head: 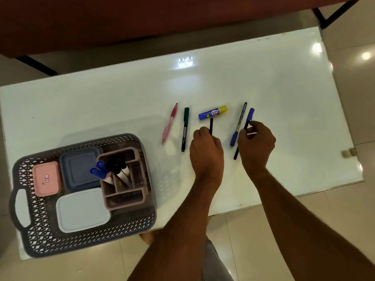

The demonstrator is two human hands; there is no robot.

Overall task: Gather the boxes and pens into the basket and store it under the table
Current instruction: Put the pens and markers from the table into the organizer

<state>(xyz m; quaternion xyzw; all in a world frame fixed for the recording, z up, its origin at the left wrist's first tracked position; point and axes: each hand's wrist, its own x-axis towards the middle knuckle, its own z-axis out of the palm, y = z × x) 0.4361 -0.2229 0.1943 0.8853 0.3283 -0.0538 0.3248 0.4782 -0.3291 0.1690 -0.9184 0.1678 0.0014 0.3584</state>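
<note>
1. I see the white bench [263, 82] filling most of the head view, with pale floor tiles [253, 240] past its near and right edges.
2. The grey lattice basket [40, 236] sits at the bench's near-left corner, overhanging the near edge a little; its handle points left.
3. Inside the basket lie three lidded boxes: a white box [82, 209] nearest me, a dark blue box [79, 169] behind it, a small pink box [46, 178] toward the left edge.
4. A brown divided organiser [123, 199] stands in the basket's right part; blue-capped markers [100, 169] and black-capped ones lean in its far compartments.
5. My left hand [207, 147] is near the middle of the bench, fingers curled round a thin black pen [211, 125] whose tip pokes out toward the far edge.
6. My right hand [256, 142] is just to its right, pinching a black pen with a blue cap [250, 114] between thumb and fingers; its tail sticks out below the hand.
7. Loose on the bench: a blue glue stick with a yellow cap [212, 112] just beyond the left hand's pen; a green marker [185, 129] and a pink pen [170, 123] left of that hand; a slim blue-ended pen [238, 124] between the two hands.
</note>
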